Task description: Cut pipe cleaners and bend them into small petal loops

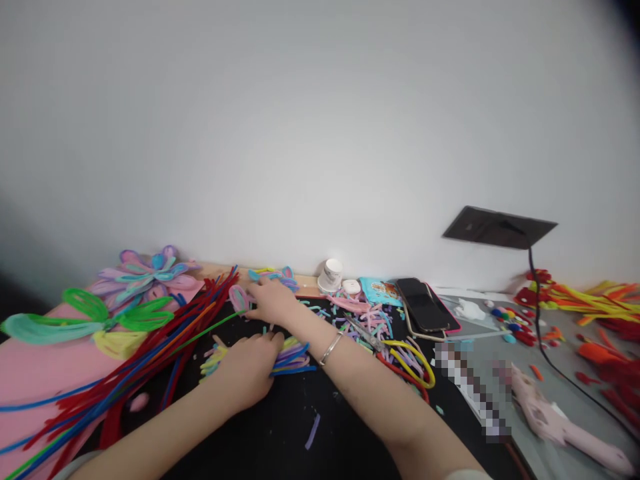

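My left hand (250,365) lies over a bundle of short pastel pipe cleaners (295,359), fingers curled down around it; yellow ends poke out on one side, blue and purple on the other. Beyond it, my right hand (274,303) reaches across to the left with thumb and fingers apart. Just beside its fingertips is a pink and purple pipe-cleaner loop (239,298); whether they touch it I cannot tell. Behind that hand lies a blue and purple looped piece (280,276), partly hidden. Long red and blue pipe cleaners (150,353) stretch along the left.
Pipe-cleaner flowers (156,275) lie at the left on pink paper (30,363). Scissors with yellow handles (417,363) rest among cut pieces (373,320). A paper cup (331,275), phone (423,305), pink glue gun (550,417) and black cable (539,313) are toward the right.
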